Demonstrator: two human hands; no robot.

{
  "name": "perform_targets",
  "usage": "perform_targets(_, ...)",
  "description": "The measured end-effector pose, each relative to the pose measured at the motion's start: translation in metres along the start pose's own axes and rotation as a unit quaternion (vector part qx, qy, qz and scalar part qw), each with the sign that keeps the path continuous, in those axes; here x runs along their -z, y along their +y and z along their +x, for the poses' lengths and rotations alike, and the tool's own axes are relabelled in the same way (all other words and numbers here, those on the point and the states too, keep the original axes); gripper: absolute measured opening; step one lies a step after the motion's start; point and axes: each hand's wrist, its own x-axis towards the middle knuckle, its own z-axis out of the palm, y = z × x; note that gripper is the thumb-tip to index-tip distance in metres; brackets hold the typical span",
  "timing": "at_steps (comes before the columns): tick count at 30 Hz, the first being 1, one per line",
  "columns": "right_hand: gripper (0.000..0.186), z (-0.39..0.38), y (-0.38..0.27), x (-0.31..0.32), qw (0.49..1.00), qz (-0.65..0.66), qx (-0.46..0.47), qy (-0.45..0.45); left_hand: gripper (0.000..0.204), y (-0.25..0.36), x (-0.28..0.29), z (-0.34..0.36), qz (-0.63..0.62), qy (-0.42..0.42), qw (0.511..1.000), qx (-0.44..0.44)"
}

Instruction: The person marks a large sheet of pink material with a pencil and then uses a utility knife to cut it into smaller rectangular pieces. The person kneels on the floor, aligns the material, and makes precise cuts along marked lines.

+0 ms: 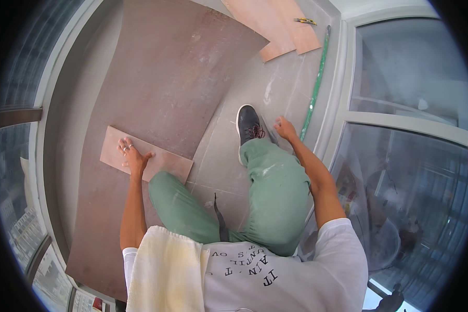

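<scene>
Item: small rectangular board (146,155), pale pinkish brown, flat. It lay on top of the large brown sheet (161,83) near the sheet's right-hand edge, its right end reaching almost to that edge.

Left hand (132,155): palm down on the small board, fingers spread and flat on its surface, a ring visible on one finger; grip open, closed around nothing, pressing rather than pinching.

Right hand (284,128): stretched out to the floor (229,156) just right of the dark shoe (249,126), fingertips down on the tiles and near the green straightedge (314,83). Fingers were bent loosely; whether they pinched anything could not be told.

Large brown sheet: dusty, broad, lying on the floor from the upper middle of the view down to the lower left, one long side close to the curved window frame (41,156).

Person: crouched, green trousers (275,192), white shirt, a pale yellow towel (166,270) over the left shoulder. The shod foot was planted on the grey tiles between the sheet and the green straightedge.

Further stock: two lighter wood panels (281,23) at the top of the view, overlapping, with a small yellow tool (306,21) lying on them. The green straightedge ran along the floor beside the right-hand window frame.
</scene>
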Motion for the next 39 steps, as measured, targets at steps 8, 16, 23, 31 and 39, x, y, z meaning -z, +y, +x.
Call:
perform_targets(8, 0.039, 0.264, 0.035, 0.170, 0.988, -0.071, -0.034, 0.133, 0.129, -0.004, -0.008, 0.008, -0.028, 0.045, 0.996, -0.069)
perform_targets(16, 0.043, 0.475, 0.016, 0.278, 0.963, -0.162, -0.001, 0.215, 0.128, -0.002, -0.009, 0.013, -0.012, 0.032, 0.997, -0.064)
perform_targets(23, 0.051, 0.562, 0.028, 0.301, 0.934, -0.257, 0.066, 0.238, 0.123, 0.028, -0.025, 0.027, -0.013, 0.084, 0.994, 0.071)
perform_targets(31, 0.037, 0.571, 0.051, 0.313, 0.895, -0.398, 0.124, 0.158, 0.110, 0.022, -0.032, 0.023, 0.048, 0.102, 0.986, 0.127)
perform_targets(39, 0.045, 0.545, 0.029, 0.309, 0.927, -0.281, 0.114, 0.222, 0.084, 0.004, 0.064, 0.030, 0.077, -0.108, 0.976, 0.171)
